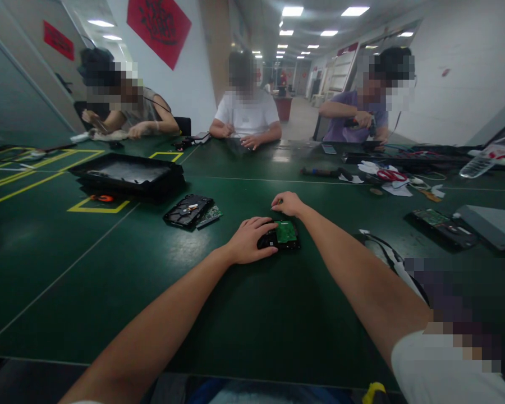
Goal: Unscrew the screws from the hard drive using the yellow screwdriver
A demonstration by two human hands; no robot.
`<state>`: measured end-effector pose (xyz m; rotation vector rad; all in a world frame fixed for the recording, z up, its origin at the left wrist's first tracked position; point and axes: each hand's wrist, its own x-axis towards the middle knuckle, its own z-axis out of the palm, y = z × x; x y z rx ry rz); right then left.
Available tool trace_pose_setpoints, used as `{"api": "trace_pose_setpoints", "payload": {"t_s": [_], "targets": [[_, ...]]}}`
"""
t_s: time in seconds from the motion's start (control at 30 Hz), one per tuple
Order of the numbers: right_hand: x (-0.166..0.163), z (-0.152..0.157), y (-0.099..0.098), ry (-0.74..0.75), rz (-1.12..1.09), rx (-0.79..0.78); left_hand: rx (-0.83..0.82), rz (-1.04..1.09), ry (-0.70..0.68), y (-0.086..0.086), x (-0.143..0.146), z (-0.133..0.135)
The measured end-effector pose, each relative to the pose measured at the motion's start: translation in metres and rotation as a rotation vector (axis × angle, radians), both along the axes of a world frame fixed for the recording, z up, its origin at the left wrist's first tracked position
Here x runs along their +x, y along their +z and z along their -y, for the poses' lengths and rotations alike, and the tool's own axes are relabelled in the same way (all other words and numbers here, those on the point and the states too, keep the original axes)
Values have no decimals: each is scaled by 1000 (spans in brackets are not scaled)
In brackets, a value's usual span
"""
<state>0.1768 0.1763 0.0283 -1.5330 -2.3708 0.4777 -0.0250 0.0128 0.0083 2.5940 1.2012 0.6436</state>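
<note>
Toward the middle of the table (109,292), well off its near edge: left hand (250,240) fingers curl over the hard drive (283,234), green board up, pinning it. The right hand (288,203), just beyond, pinches a small object (280,201), unidentifiable. Firm, flat pressure should prevent sliding.

Flat left hand (250,241), curled right hand (288,203)

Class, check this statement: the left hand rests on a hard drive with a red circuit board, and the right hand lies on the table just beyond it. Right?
One slip: the head view shows the circuit board is green, not red. The left hand does rest on the hard drive, and the right hand lies on the table just beyond it.
</note>
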Motion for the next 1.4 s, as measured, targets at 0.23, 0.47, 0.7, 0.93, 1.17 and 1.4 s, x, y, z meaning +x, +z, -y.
{"api": "trace_pose_setpoints", "payload": {"t_s": [0.23, 0.47, 0.7, 0.93, 1.17, 1.4], "targets": [[1, -2, -5, 17, 17, 15, -3, -4, 9, 1, 0, 0], [6, 2, -1, -44, -21, -32, -1, -6, 11, 0, 0, 0], [34, 33, 10, -161, -171, -124, 0, -25, 13, 0, 1, 2], [76, 88, 34, -225, -322, -141, 35, -113, 24, 3, 9, 7], [82, 136, 37, -224, -247, 9, 50, -123, 35, 5, 15, 11], [81, 154, 12, -4, -67, 215, 55, -126, 33, 0, 16, 14]]}}
